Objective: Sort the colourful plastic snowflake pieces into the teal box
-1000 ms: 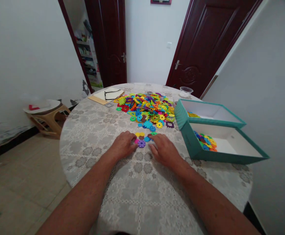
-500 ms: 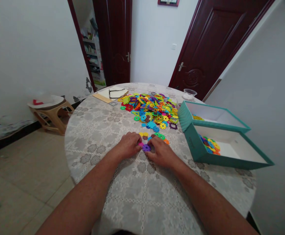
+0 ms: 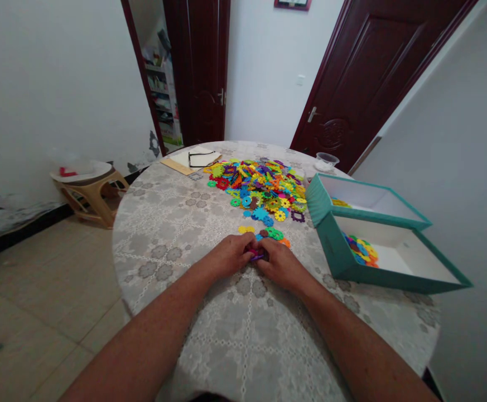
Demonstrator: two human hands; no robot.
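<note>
Close together over the near middle of the table, my left hand (image 3: 237, 254) and my right hand (image 3: 280, 261) both have their fingers closed. Between their fingertips is a purple gear-shaped plastic piece (image 3: 258, 257), tilted, with a pink piece against it on the left side. Fingers cover much of both pieces. Just beyond the hands lie a yellow piece (image 3: 246, 229), a green piece (image 3: 274, 233) and an orange piece (image 3: 285, 243), along with brown and blue ones partly hidden by the hands.
A heap of colourful gear pieces (image 3: 260, 184) spreads across the far half of the round table (image 3: 163, 223). To the right stands an open teal box (image 3: 394, 282) with pieces inside. Glasses (image 3: 201, 160) on paper and a clear plastic bowl (image 3: 327, 161) sit at the back.
My hands have drawn closer together. The purple piece, which lay flatter and in plain view, is now tilted and mostly covered by fingers. The view has shifted slightly.
</note>
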